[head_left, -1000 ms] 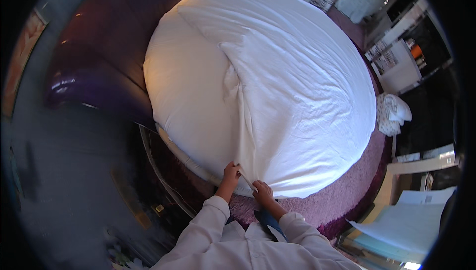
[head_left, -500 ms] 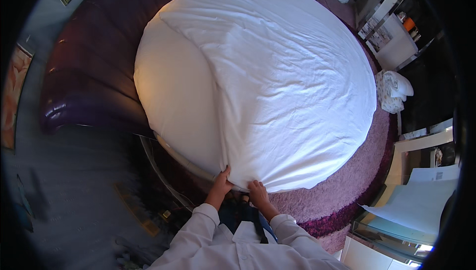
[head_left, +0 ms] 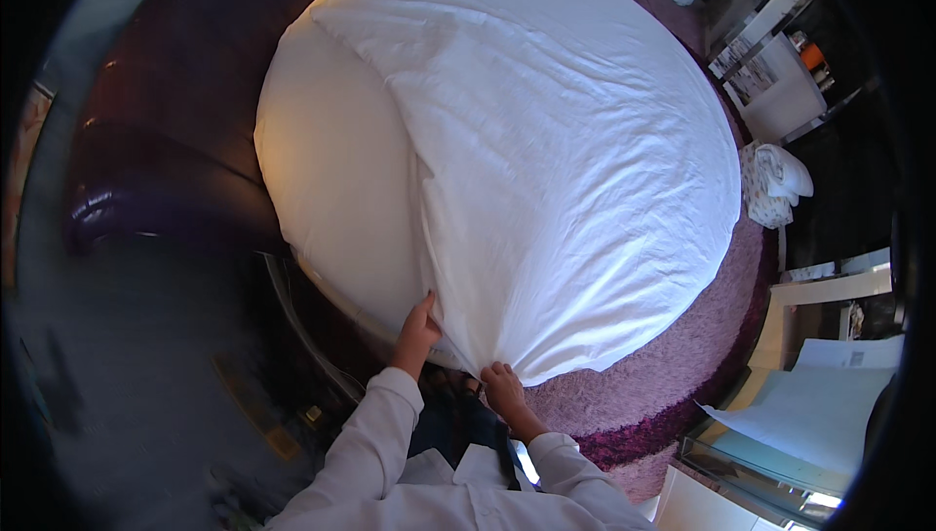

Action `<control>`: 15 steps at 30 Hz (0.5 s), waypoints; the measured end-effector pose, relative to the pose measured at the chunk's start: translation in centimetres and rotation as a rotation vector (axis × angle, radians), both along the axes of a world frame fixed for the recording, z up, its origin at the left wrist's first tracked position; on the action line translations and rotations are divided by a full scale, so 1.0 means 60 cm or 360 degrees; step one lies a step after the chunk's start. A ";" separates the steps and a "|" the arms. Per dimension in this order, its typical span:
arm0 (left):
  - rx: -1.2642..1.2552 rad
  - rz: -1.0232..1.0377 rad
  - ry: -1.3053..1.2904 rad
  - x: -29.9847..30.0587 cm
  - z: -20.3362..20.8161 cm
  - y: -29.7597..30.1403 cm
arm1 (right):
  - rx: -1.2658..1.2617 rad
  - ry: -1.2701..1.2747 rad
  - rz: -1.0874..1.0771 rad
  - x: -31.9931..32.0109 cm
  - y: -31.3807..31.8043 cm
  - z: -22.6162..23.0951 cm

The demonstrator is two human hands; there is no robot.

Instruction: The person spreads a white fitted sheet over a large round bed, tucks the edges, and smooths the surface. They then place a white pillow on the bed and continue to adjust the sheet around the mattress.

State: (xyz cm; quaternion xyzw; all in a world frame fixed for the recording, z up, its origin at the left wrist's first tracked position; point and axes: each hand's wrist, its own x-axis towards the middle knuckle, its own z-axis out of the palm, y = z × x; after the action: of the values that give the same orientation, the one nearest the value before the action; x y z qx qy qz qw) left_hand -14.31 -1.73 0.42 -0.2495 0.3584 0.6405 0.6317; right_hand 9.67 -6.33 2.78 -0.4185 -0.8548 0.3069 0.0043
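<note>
At six o'clock, the right hand (head_left: pixel 502 390) pinches a gathered edge of the white sheet (head_left: pixel 565 180), its fingertips buried in the cloth; at seven, the left hand (head_left: pixel 417 331) closes on the same sheet's border, most of its fingers hidden from above. Dark footwear (head_left: pixel 472 387) between the forearms is only partly visible. The sheet spreads over the round mattress (head_left: pixel 336 141) from twelve through five o'clock, leaving the pale surface uncovered toward nine and ten. A mauve rug (head_left: pixel 643 365) shows at four, mostly covered by the bed. Farther off, a white bundle (head_left: pixel 778 180) sits near three, its contents unclear, and the purple headboard (head_left: pixel 166 131) at ten runs out at the top.
</note>
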 end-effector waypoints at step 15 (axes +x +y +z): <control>-0.0604 0.0096 0.1172 -0.065 -0.062 -0.177 | -0.0111 -0.0125 0.0092 -0.062 0.051 -0.015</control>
State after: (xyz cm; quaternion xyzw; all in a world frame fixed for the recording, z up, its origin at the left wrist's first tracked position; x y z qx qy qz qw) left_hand -18.19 -12.34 -3.28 -0.1259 0.6647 0.6277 0.3851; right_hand 5.94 -3.26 1.87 -0.4052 -0.8548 0.3199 -0.0528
